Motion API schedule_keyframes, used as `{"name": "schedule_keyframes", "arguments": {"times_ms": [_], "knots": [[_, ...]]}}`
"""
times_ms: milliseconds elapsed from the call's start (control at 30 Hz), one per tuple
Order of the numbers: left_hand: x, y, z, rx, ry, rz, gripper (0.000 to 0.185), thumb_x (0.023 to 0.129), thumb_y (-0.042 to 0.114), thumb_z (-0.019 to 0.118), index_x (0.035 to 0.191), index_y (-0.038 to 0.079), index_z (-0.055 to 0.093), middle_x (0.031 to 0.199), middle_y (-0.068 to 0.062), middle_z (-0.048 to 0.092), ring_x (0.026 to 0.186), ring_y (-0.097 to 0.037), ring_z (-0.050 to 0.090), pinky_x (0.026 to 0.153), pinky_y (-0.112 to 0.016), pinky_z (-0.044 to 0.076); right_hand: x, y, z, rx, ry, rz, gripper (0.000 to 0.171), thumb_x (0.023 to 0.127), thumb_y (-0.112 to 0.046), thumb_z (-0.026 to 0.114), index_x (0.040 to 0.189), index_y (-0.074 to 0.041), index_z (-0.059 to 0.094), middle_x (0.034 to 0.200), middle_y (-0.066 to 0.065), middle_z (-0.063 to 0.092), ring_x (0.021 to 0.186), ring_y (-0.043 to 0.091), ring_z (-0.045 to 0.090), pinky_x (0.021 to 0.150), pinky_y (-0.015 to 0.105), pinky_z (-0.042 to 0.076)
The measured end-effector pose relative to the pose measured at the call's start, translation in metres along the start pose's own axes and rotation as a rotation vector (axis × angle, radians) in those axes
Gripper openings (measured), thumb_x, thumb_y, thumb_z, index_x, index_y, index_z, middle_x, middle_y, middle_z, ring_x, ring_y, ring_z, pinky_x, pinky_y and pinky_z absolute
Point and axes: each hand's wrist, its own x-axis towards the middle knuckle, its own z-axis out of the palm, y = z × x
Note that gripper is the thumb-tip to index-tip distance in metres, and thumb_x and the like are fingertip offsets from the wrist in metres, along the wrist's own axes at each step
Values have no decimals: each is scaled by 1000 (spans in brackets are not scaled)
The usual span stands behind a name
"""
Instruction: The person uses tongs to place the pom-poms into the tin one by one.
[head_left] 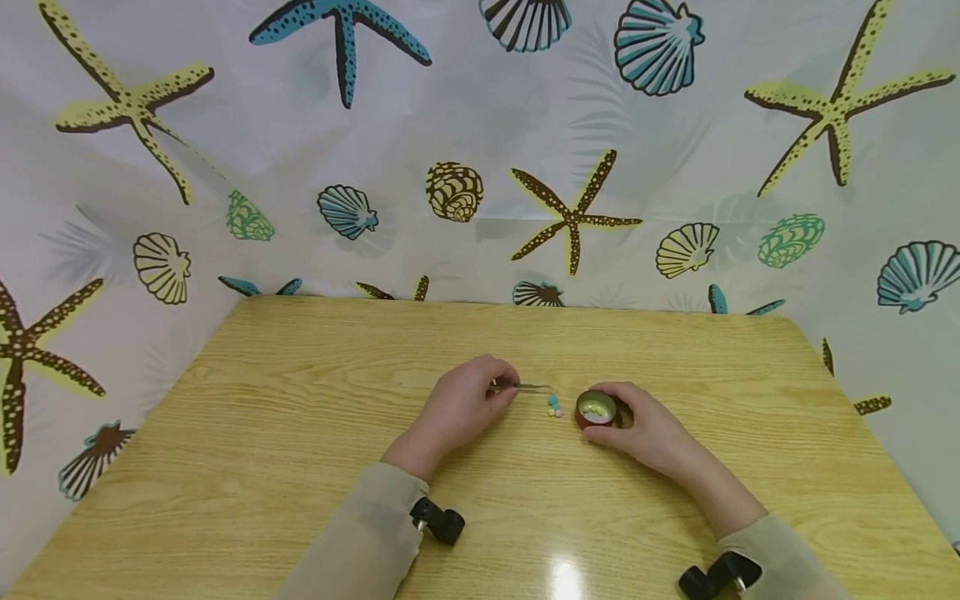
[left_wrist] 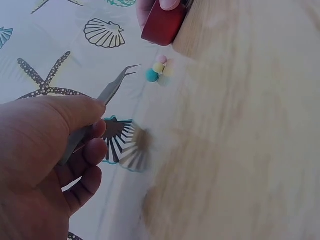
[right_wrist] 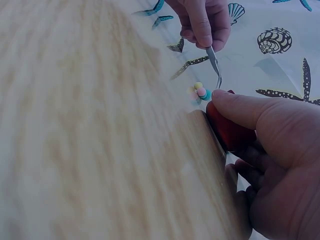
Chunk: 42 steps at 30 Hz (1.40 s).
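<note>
My left hand (head_left: 459, 408) pinches a pair of metal tweezers (left_wrist: 112, 90) between thumb and fingers. In the left wrist view the bent tips stand slightly apart with nothing between them. Just beyond the tips, several small round beads (left_wrist: 152, 75) in blue, yellow and pink lie close together on the table. My right hand (head_left: 648, 429) grips a small round red tin (left_wrist: 162, 27), thumb on one side and fingers on the other. The tin leans with its open top towards the head camera, and several pale yellow-green pieces show inside.
Wood-grain table (head_left: 300, 433) spreads around both hands. Behind it and along the sides hangs a white cloth (head_left: 420, 250) printed with starfish and shells. A black wrist camera (head_left: 438, 521) sits on each sleeve.
</note>
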Motion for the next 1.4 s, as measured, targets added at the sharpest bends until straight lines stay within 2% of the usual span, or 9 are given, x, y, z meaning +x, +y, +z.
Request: {"name": "schedule_keyframes", "arguments": {"times_ms": [700,1067,1233,1400], "knots": [[0,-4,8,12,-9,-20,5,107,18,77,112,17,80,108,2,72,96,-15,69,87,-40,59,-1,-2,0,13,-1,-17,63,99,-30,88,152,-7,62,147,17,63,142,40,56,119,62,41],[1,-7,8,28,-17,-22,7,108,19,76,114,17,80,109,1,73,96,-15,69,87,-40,59,-1,-1,0,4,1,-10,64,98,-30,89,152,-8,62,146,17,63,141,39,56,119,61,41],[2,-8,7,33,-3,-21,7,108,20,76,114,17,80,109,2,72,94,-14,67,85,-39,58,0,-1,0,-1,-1,-10,65,98,-30,89,153,-8,62,146,16,63,140,38,57,119,61,41],[1,-7,4,21,41,-16,6,108,19,76,113,16,79,107,1,71,90,-16,65,81,-39,57,1,-1,0,-5,-1,-15,64,98,-31,88,153,-9,62,145,16,63,139,39,57,118,61,41]]}}
